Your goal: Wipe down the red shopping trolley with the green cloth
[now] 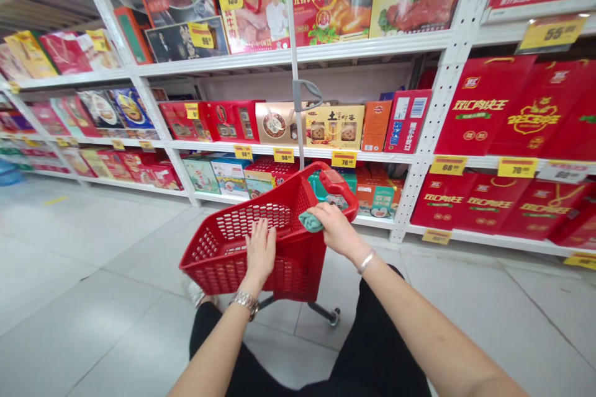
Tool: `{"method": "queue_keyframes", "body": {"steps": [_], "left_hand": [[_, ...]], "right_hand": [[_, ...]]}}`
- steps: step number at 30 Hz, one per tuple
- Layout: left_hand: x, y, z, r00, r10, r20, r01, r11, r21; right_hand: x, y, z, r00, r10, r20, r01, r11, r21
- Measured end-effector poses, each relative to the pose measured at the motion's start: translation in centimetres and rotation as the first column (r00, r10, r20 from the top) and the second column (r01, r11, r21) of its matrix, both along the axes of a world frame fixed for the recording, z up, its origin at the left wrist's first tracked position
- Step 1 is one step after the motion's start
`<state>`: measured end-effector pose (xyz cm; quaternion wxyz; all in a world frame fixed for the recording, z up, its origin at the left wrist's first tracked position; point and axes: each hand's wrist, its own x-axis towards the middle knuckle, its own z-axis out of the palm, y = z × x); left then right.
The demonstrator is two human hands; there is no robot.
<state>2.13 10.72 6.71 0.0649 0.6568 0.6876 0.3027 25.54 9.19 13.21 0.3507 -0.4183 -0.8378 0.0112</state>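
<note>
At centre frame, the left hand (259, 253), fingers spread, lies flat on the near rim of a red perforated plastic wheeled shopping basket (298, 267). The basket's long axis runs away from the person, its raised handle end pointing to the white steel shelving (410, 198) at right. Further right, the right hand (336, 229), fingers pressed together, holds a crumpled teal cloth (310, 221) on the far rim, nearer the handle end than the left hand.
</note>
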Motion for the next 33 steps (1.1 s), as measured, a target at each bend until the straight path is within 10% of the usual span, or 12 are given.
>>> {"method": "queue_keyframes", "body": {"steps": [5,13,19,24,29,33], "left_hand": [[1.6,0.0,0.3,0.998,0.042,-0.038,-0.043,0.998,-0.04],[-4.1,-1.4,0.4,0.993,-0.04,-0.108,0.029,0.994,-0.101],[-6.2,-2.1,1.7,0.998,-0.01,-0.06,0.001,0.988,-0.152],[-2.7,-4.3,4.2,0.994,-0.086,0.064,0.09,0.994,-0.057],[1.2,-6.8,6.1,0.975,-0.224,-0.011,0.224,0.973,0.051],[0.8,-7.4,6.6,0.969,-0.243,-0.046,0.243,0.97,-0.014]], "right_hand": [[-2.8,-3.8,-0.2,0.988,0.143,-0.065,-0.143,0.99,0.014],[-2.6,-8.6,2.4,0.961,0.221,-0.165,-0.196,0.969,0.151],[2.3,-9.1,3.9,0.876,-0.031,-0.481,0.153,0.964,0.217],[5.3,-6.4,2.7,0.741,-0.279,-0.611,0.442,0.887,0.131],[2.4,-6.3,2.1,0.929,0.104,-0.354,-0.029,0.977,0.212],[0.0,-7.0,0.9,0.911,0.303,-0.279,-0.273,0.951,0.142]]}}
